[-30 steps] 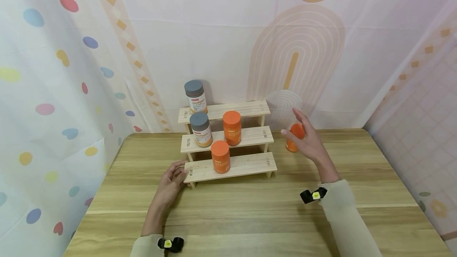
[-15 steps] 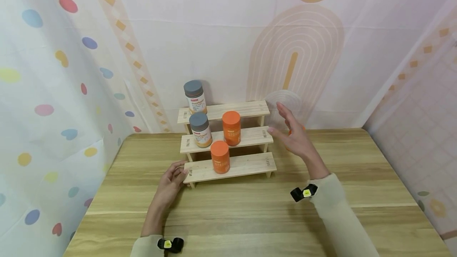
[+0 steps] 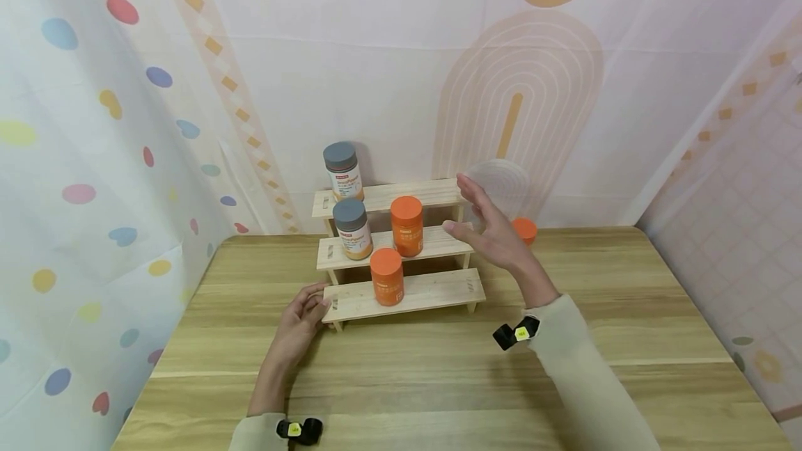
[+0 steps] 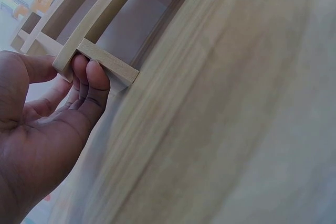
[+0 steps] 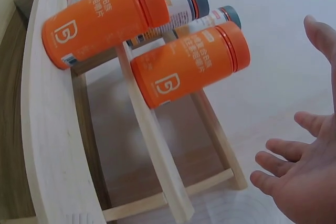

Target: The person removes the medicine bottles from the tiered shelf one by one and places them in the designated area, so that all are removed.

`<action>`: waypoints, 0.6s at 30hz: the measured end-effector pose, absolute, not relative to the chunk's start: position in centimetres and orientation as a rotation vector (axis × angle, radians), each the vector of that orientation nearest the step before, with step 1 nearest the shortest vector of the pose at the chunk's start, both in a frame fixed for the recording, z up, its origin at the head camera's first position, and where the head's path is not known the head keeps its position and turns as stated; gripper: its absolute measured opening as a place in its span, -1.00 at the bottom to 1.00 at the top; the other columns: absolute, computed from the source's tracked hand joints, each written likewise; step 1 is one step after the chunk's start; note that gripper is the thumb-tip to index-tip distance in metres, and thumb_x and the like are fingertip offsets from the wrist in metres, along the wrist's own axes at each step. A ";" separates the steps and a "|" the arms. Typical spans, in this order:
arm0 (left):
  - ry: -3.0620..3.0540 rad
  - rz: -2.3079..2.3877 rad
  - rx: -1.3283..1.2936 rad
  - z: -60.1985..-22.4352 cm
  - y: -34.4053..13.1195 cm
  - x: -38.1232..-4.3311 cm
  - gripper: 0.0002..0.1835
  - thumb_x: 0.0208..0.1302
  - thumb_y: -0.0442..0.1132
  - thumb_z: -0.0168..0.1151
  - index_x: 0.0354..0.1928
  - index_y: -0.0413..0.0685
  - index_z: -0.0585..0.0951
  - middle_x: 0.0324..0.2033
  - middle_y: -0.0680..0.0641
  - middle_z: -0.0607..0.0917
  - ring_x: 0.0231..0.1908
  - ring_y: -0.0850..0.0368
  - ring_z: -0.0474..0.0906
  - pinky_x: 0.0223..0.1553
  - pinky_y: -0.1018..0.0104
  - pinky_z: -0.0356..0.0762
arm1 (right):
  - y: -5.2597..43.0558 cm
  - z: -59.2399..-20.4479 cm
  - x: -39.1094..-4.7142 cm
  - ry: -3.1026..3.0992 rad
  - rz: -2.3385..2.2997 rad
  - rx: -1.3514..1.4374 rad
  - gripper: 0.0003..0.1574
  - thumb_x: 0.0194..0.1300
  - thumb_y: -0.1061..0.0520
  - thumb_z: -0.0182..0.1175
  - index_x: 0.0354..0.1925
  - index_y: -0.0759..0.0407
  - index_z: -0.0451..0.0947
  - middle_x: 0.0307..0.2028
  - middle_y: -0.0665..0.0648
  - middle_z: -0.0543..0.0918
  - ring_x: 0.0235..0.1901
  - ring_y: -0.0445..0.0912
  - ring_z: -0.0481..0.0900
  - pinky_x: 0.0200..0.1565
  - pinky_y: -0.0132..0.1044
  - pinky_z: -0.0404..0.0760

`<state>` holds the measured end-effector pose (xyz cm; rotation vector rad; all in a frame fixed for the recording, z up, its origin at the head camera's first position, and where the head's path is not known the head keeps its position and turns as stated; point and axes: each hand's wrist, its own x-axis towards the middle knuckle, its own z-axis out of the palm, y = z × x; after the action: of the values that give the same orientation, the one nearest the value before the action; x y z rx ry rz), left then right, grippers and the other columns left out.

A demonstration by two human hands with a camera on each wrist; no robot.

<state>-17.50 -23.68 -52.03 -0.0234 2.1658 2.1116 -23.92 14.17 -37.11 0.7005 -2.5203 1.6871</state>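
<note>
My left hand (image 3: 301, 322) grips the left end of the lowest step of a three-tier wooden shelf (image 3: 438, 291); in the left wrist view its thumb and fingers pinch the board's corner (image 4: 73, 56). My right hand (image 3: 498, 232), fingers spread and holding nothing, hovers by the shelf's right side. One orange-capped jar (image 3: 387, 277) stands on the bottom step. On the middle step stand another orange jar (image 3: 408, 226) and a grey-capped jar (image 3: 353, 228). A second grey-capped jar (image 3: 343, 172) is on the top step, at the left.
Behind my right hand, a third orange jar (image 3: 525, 230) stands on the wooden table (image 3: 401, 381), partly hidden by the hand. A patterned cloth (image 3: 376, 54) hangs close behind the shelf, with more cloth at both sides.
My right hand has moved left, away from the orange jar on the table and toward the shelf's right end. My left hand keeps its grip; the jars stay put.
</note>
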 end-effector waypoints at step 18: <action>2.152 2.127 0.021 -51.8 -23.7 -17.3 -0.52 0.57 -0.26 0.09 0.41 -0.23 0.30 -0.14 0.04 0.60 -0.21 0.25 0.58 -0.21 0.39 0.68 | 10.6 -34.7 -25.4 -2.434 1.796 0.870 0.06 0.45 -0.13 0.25 0.65 -0.06 -0.11 0.64 0.12 0.00 0.61 0.09 0.02 0.60 0.05 0.11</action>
<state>-17.35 -23.72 -51.82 0.0205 2.1516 2.1270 -25.38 10.57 -34.74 0.8705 -2.4342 1.7959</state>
